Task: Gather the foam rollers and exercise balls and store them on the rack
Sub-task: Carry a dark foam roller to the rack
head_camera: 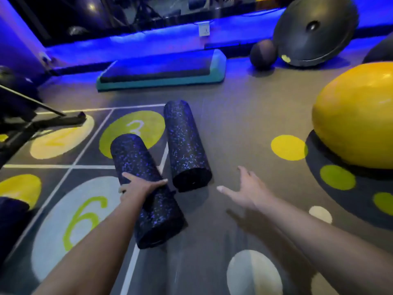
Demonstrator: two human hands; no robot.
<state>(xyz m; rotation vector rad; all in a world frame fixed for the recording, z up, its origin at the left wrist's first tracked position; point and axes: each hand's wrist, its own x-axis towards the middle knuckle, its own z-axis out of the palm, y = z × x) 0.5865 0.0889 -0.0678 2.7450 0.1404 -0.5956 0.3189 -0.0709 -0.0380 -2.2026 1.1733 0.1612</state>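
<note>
Two black foam rollers with blue speckles are in front of me. My left hand [140, 185] grips the nearer foam roller [146, 201] around its middle; one end tilts toward me. The second foam roller [186, 145] lies on the floor just right of it. My right hand [246, 191] hovers open, fingers spread, a short way right of that roller's near end. A big yellow exercise ball [357, 116] sits at the right edge. A small dark ball [263, 54] rests far back by the wall.
A teal step platform [161, 71] lies ahead by the blue-lit wall. A large dark balance dome [314, 30] leans at the back right. A black equipment frame [42, 120] stands at the left. The floor carries numbered circles and coloured dots.
</note>
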